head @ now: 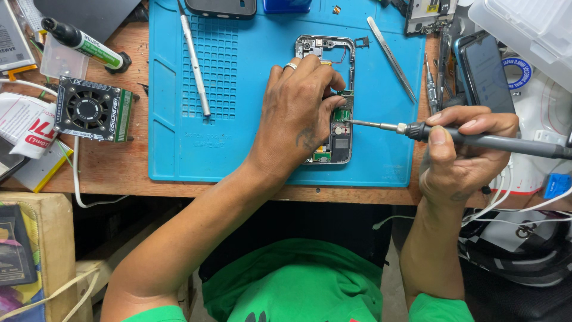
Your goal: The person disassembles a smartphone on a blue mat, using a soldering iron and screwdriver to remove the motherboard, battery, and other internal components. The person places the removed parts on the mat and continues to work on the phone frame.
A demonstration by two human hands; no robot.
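Head view: the left hand (301,107) pins the opened phone (333,101) on the blue mat (238,137), the right hand (462,143) gripping a screwdriver (453,136) at its board; back already off, disassembly apparently midway.

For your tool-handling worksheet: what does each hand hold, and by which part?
Right hand grips a soldering iron by its dark handle. Left hand steadies the opened phone, fingertips on its board.

Wooden desk (119,173), worn surface. Lying directly on it: blue silicone work mat (238,149) at centre; small square cooling fan (90,110) left of the mat; green-labelled marker pen (83,43) at the far left; white cable (76,173) running off the front edge.
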